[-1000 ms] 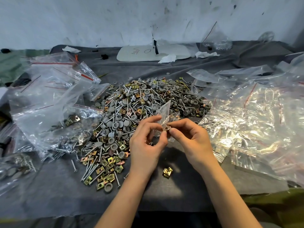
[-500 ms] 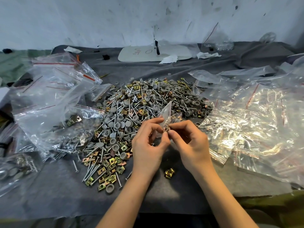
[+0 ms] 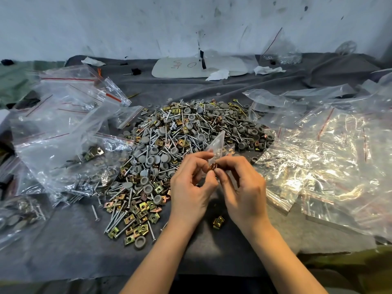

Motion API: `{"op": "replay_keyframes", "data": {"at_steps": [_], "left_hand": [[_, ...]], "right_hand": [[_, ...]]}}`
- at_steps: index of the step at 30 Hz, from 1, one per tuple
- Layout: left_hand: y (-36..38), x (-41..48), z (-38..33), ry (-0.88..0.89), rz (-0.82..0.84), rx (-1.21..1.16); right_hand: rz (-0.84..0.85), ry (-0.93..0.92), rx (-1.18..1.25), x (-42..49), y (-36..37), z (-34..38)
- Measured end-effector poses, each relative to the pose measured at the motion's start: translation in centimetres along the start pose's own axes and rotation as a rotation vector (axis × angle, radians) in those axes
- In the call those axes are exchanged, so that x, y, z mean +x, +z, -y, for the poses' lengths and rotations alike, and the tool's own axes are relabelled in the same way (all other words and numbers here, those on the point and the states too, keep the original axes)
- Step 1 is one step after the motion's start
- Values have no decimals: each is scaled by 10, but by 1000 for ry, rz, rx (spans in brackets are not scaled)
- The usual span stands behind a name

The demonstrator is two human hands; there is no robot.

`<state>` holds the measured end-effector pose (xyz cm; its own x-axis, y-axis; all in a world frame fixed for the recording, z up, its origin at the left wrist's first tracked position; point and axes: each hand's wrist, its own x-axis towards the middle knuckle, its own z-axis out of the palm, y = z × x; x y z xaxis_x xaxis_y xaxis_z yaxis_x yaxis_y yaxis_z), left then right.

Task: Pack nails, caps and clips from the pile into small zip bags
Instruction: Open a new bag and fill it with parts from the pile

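Left hand (image 3: 192, 187) and right hand (image 3: 244, 187) meet over the table (image 3: 74, 247), close in front of me. Down between my wrists one loose clip (image 3: 218, 222) lies alone on the gray cloth.

My left hand has its fingers curled and pinches the small zip bag (image 3: 217, 145) near its bottom end. My right hand is curled too and pinches a clip (image 3: 213, 166) right where the two hands touch. I think the clip is going into the bag. I cannot see the mouth of the bag, because my fingers hide it.

I think the bag is very light, thin and floppy. It will fold and slide, so I should hold it by the edge of its mouth. The clip is small, hard metal, with thin edges that may be sharp. I would pinch it by its flat sides.

Just past my hands is the big pile (image 3: 191, 134) of nails, gray caps and gold clips, all mixed up. The nails look pointy and could poke through a bag.

Full bags (image 3: 63, 145) lie on the left. Empty bags (image 3: 328, 155) lie on the right. Far back, a white board (image 3: 222, 66) rests by the wall.
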<state>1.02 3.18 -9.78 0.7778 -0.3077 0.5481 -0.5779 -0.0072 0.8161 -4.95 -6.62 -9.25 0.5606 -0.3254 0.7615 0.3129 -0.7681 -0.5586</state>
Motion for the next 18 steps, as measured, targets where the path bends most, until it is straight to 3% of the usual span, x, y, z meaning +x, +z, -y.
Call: {"op": "replay_keyframes", "data": {"at_steps": [10,15,18], "left_hand": [[0,0,0,30,7,96],[0,1,-2,88,58,140],[2,0,-1,139,118,210]], "right_hand": [[67,122,144,3,-3,-3],[252,435,570,12,-22,-5],[397,379,393,24,-37,-10]]}}
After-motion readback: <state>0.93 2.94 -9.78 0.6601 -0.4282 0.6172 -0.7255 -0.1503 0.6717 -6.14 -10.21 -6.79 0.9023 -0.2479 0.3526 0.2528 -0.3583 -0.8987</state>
